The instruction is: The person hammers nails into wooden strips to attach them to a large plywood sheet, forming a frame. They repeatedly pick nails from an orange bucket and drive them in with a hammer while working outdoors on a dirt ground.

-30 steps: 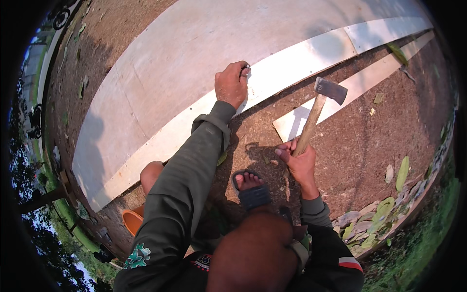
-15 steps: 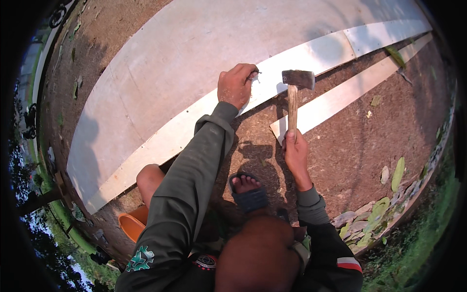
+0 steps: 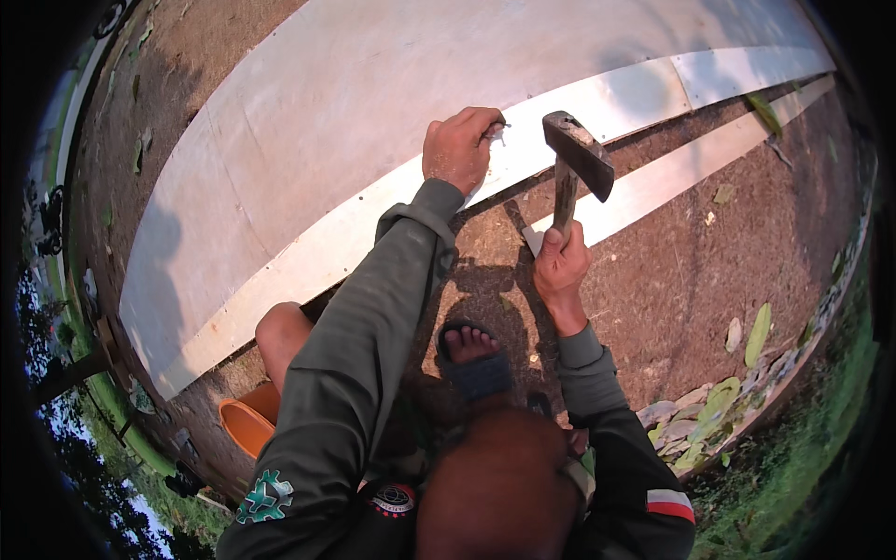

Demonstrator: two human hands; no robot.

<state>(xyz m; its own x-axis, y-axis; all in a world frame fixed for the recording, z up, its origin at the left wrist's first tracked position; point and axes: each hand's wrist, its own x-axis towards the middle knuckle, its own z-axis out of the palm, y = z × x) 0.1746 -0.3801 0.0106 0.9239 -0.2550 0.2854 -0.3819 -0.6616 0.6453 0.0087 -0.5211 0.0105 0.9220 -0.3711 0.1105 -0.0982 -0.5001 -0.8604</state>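
My right hand [image 3: 562, 265] is closed round the wooden handle of a hammer [image 3: 581, 155], its dark metal head raised above the edge of a pale strip of board. To the left of it, my left hand [image 3: 461, 149] pinches a small dark nail [image 3: 505, 124] over that pale strip [image 3: 373, 207]. The strip runs along the near edge of a large pale panel [image 3: 308, 121], and several dark nail heads dot it. The fingers of my left hand partly hide the nail, so I cannot tell whether its tip touches the board.
A loose narrow plank [image 3: 644, 191] lies on the brown dirt at the right. An orange container [image 3: 245, 427] rests beside my left knee. My sandalled foot [image 3: 474, 359] is just below the panel's edge. Fallen leaves [image 3: 714, 411] gather at the lower right.
My right hand has moved up slightly, and the hammer has lifted and tilted, its head now slanting down to the right. My left hand stays at the nail with little movement.
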